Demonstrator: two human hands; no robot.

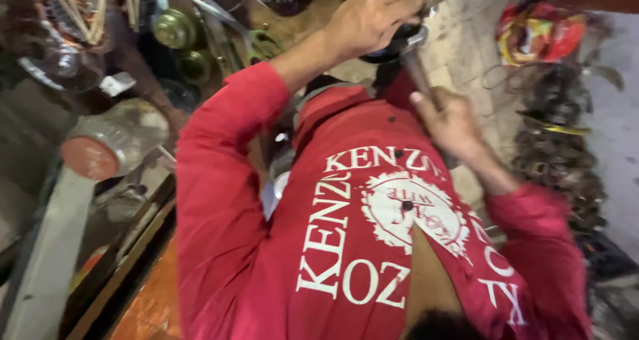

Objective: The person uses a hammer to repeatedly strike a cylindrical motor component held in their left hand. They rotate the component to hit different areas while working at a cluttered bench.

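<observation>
Top centre of the frame: a dark round object [393, 44] with a metal rim, half cut off by the upper edge and blurred, kind not readable. Gripped from above by the left hand [369, 20], fingers curled tight over it. Just below, a grey metal rod [418, 74] slanting down to the right, clasped by the right hand [449, 120], thumb up along the shaft (lower end hidden behind the palm). Both arms in red sleeves; red printed shirt [353, 233] filling the middle and bottom of the frame.

Under the hands, a pale, rough stone floor [466, 40]. At right centre, a heap of dark rusty rings or chain parts [559, 147], hard to make out; above it, upper right, a bundle of bright crumpled cloth [539, 30]. Left centre, a clear plastic jar [113, 140] lying on its side, red lid toward the camera. Upper left, brassy round fittings [174, 28] among metal clutter, all motion-smeared.
</observation>
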